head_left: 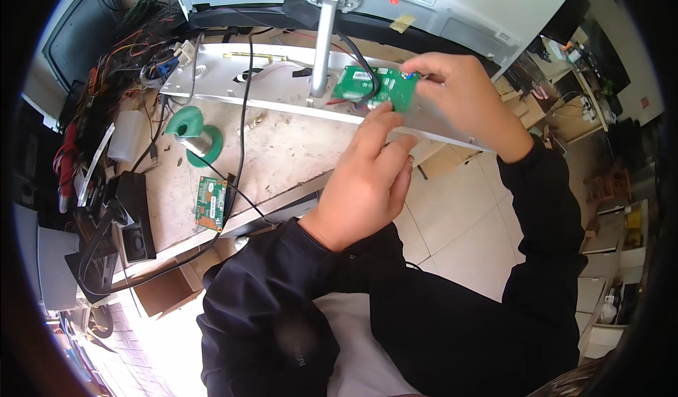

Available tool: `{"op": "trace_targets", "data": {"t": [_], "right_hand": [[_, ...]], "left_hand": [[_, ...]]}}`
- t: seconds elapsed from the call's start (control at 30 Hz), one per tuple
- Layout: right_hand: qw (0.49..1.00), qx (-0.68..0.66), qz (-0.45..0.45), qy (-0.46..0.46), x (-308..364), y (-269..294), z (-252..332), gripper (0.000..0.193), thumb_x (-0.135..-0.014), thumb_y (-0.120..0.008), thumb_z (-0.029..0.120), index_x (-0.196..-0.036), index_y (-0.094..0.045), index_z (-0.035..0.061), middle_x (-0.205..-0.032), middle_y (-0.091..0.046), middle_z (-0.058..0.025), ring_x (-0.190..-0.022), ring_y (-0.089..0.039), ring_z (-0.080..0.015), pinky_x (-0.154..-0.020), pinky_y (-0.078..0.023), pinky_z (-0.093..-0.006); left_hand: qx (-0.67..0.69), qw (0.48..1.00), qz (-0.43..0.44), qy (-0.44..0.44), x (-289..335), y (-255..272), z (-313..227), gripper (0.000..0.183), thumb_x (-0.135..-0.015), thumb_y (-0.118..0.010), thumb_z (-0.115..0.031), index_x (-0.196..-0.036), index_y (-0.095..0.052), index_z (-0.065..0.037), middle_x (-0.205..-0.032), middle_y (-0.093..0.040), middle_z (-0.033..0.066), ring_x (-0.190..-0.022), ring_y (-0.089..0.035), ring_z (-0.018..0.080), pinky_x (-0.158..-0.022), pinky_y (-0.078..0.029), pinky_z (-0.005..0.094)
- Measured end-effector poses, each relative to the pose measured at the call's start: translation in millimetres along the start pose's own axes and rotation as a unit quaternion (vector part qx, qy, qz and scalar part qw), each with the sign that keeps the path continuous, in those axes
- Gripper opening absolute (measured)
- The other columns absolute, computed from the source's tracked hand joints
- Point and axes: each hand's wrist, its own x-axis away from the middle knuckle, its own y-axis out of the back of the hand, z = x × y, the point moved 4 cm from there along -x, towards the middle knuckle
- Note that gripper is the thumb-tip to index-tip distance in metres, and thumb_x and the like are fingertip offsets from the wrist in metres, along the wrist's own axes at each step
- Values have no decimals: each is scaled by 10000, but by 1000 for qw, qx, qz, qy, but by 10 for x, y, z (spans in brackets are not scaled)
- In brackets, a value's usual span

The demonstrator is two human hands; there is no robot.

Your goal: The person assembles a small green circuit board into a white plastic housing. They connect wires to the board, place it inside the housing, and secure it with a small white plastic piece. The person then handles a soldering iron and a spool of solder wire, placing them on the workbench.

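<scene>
A green circuit board (353, 85) with white connectors is held over the long white metal panel (282, 106). My right hand (455, 90) pinches its far right corner, beside a small coloured bit, blue and red, too small to make out. From the near side, my left hand (371, 178) has its fingertips closed at the board's lower edge; the thumb is partly hidden. A thick black cable (364, 58) comes down from above and loops across the board. Red and black wires (346, 102) run out at its lower left.
Behind stands a large grey display back (452, 8) with a metal post (324, 47). On the worn bench (282, 150) are a green solder spool (192, 137), a smaller green board (211, 203) and a long black cable (246, 107). Tangled wires (134, 37) lie far left.
</scene>
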Motion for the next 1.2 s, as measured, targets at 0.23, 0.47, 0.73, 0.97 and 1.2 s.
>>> {"op": "trace_targets", "data": {"t": [0.23, 0.47, 0.73, 0.97, 1.2], "right_hand": [[986, -138, -28, -94, -194, -43, -422, 241, -936, -680, 3, -1166, -714, -57, -1019, -764, -78, -935, -710, -119, -839, -563, -267], [992, -93, -65, -61, -127, -68, -460, 196, -985, -652, 4, -1159, -736, -26, -1020, -761, -52, -922, -692, -89, -826, -552, -247], [993, -51, -102, 24, -75, -79, -507, 208, -981, -643, -11, -1165, -741, -15, -1024, -764, -54, -911, -682, -90, -814, -547, -246], [988, -40, -127, 79, -87, -22, -517, 230, -913, -650, 17, -1117, -756, -2, -935, -768, -151, -791, -721, -200, -744, -560, -311], [997, -13, -73, 17, -103, 8, -470, 216, -943, -650, -15, -1138, -742, -31, -989, -764, -115, -867, -701, -138, -794, -560, -281]], "left_hand": [[47, 977, -9, 210, 252, 14, 212, 170, -887, -736, -31, -1050, -698, -1, -1029, -676, 188, -945, -691, 378, -821, -569, 385], [493, 701, -69, 511, 105, -295, 370, 541, -1086, -580, -347, -1348, -496, 120, -1302, -613, 231, -1224, -630, 297, -1081, -512, 409], [580, 628, -133, 502, 2, -570, 528, 337, -1075, -515, -180, -1321, -546, 47, -1321, -627, 169, -1255, -610, 289, -1141, -478, 457], [607, 626, -116, 476, 28, -532, 538, 298, -1057, -517, -149, -1288, -557, 34, -1303, -648, 146, -1231, -627, 288, -1141, -478, 466], [616, 624, -111, 467, 33, -508, 541, 297, -1054, -517, -139, -1292, -550, 36, -1312, -642, 150, -1233, -626, 288, -1141, -481, 470]]}}
